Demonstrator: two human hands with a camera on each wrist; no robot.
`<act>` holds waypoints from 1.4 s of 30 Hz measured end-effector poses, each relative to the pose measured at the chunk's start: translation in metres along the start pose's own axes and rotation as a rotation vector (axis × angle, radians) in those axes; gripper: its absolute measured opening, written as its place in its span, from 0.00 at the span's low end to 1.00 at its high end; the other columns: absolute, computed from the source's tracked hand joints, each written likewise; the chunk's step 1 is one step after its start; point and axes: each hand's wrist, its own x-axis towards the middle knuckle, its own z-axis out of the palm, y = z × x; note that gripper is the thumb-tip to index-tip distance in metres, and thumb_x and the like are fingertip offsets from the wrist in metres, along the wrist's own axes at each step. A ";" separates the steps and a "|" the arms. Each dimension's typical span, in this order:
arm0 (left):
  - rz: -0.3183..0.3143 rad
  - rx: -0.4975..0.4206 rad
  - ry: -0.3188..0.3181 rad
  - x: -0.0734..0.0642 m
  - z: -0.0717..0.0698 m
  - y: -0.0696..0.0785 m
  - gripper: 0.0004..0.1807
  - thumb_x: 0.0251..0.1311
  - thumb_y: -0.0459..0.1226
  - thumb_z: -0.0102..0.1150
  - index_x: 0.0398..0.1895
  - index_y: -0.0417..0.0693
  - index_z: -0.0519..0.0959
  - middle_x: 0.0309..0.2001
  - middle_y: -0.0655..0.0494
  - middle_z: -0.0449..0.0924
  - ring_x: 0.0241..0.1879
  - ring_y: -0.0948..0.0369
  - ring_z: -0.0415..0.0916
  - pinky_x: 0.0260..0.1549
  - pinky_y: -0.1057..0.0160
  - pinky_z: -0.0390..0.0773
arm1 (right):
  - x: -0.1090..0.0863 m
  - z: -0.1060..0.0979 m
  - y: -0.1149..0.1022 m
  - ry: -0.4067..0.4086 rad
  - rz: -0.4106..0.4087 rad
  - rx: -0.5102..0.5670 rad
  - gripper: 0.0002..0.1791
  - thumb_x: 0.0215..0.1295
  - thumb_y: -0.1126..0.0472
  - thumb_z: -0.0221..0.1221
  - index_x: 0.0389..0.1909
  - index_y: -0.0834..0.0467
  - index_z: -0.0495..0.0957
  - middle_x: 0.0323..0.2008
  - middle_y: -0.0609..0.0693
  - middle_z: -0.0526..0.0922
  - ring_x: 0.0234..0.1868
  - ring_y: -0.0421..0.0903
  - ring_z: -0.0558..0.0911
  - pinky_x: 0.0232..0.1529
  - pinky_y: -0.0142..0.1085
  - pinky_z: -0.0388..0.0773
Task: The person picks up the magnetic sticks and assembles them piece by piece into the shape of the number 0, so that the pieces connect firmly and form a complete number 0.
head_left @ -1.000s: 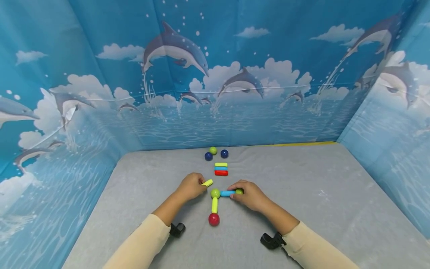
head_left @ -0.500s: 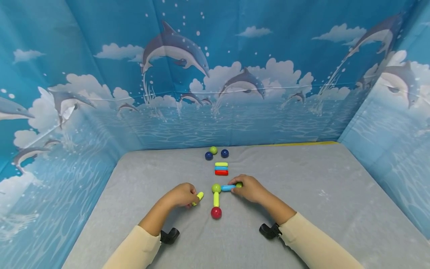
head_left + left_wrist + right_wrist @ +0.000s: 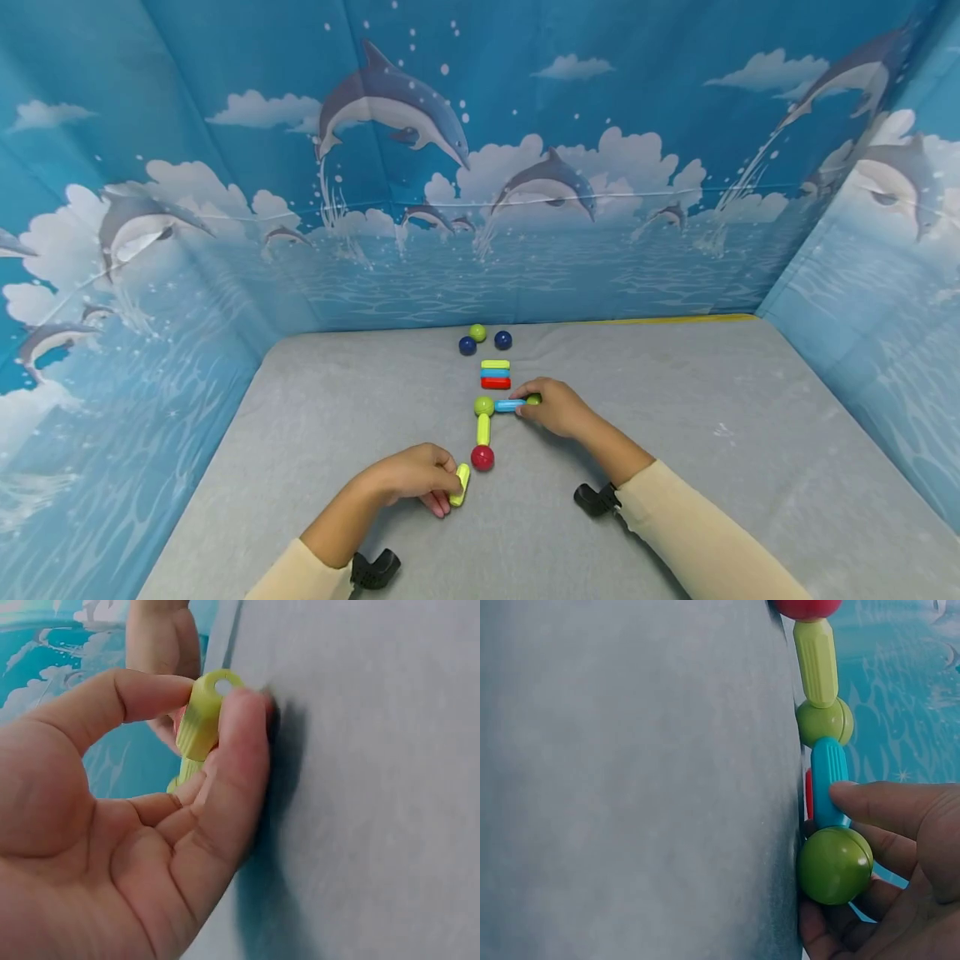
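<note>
My left hand (image 3: pixel 416 477) pinches a yellow-green magnetic rod (image 3: pixel 196 720) between thumb and finger, just left of and nearer than a red ball (image 3: pixel 482 457). A white disc shows on the rod's end in the left wrist view. From the red ball a second yellow-green rod (image 3: pixel 483 430) runs away to a green ball (image 3: pixel 484 406). A blue rod (image 3: pixel 827 780) joins that ball on the right and ends at another green ball (image 3: pixel 835 865). My right hand (image 3: pixel 558 407) grips the blue rod near this end ball, thumb on the rod. Some right fingers are hidden behind the pieces.
Beyond the joined pieces lie a yellow-green rod (image 3: pixel 495 364), a blue rod (image 3: pixel 495 373) and a red rod (image 3: pixel 495 383) side by side. Farther back sit two dark blue balls (image 3: pixel 502 340) and a green ball (image 3: pixel 477 332). A dolphin-printed curtain (image 3: pixel 480 275) borders the grey surface (image 3: pixel 675 400).
My left hand has come nearer to me with its rod, from beside the green ball to near the red ball. The joined pieces and right hand have shifted slightly away.
</note>
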 end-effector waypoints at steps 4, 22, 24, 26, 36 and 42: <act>-0.007 -0.080 -0.061 0.002 0.006 0.002 0.03 0.56 0.31 0.61 0.27 0.42 0.78 0.25 0.50 0.83 0.22 0.62 0.81 0.25 0.64 0.85 | 0.000 -0.002 -0.001 -0.001 0.005 0.015 0.09 0.67 0.60 0.65 0.46 0.49 0.87 0.53 0.53 0.83 0.43 0.47 0.79 0.49 0.44 0.78; -0.013 -0.165 -0.076 0.011 0.022 0.001 0.06 0.61 0.35 0.65 0.31 0.39 0.81 0.26 0.49 0.87 0.21 0.63 0.83 0.24 0.64 0.85 | 0.000 -0.001 0.007 0.008 -0.041 0.071 0.10 0.67 0.59 0.65 0.47 0.49 0.87 0.56 0.53 0.83 0.56 0.52 0.79 0.58 0.51 0.75; -0.006 -0.148 -0.077 0.012 0.022 0.001 0.07 0.61 0.36 0.66 0.31 0.40 0.81 0.26 0.50 0.87 0.20 0.64 0.82 0.23 0.65 0.84 | -0.001 0.000 0.008 0.014 -0.046 0.077 0.10 0.67 0.58 0.65 0.48 0.48 0.87 0.56 0.54 0.83 0.61 0.54 0.78 0.63 0.54 0.72; 0.001 -0.136 -0.078 0.012 0.023 0.001 0.08 0.61 0.37 0.66 0.30 0.41 0.80 0.25 0.51 0.87 0.20 0.64 0.82 0.21 0.66 0.83 | -0.001 0.000 0.009 0.018 -0.047 0.084 0.10 0.67 0.58 0.65 0.48 0.48 0.87 0.56 0.54 0.83 0.62 0.55 0.78 0.64 0.56 0.71; -0.001 -0.153 -0.088 0.012 0.023 -0.004 0.08 0.62 0.37 0.66 0.28 0.43 0.79 0.22 0.54 0.84 0.19 0.65 0.81 0.19 0.69 0.81 | -0.004 0.004 0.011 0.022 -0.032 0.137 0.09 0.67 0.58 0.65 0.47 0.48 0.87 0.57 0.53 0.83 0.63 0.55 0.77 0.65 0.56 0.70; 0.006 -0.161 -0.088 0.011 0.024 -0.006 0.08 0.62 0.37 0.66 0.30 0.42 0.79 0.23 0.52 0.85 0.20 0.64 0.82 0.20 0.67 0.82 | -0.004 0.005 0.012 0.029 -0.036 0.134 0.09 0.67 0.57 0.65 0.47 0.47 0.87 0.57 0.52 0.83 0.63 0.55 0.77 0.66 0.56 0.70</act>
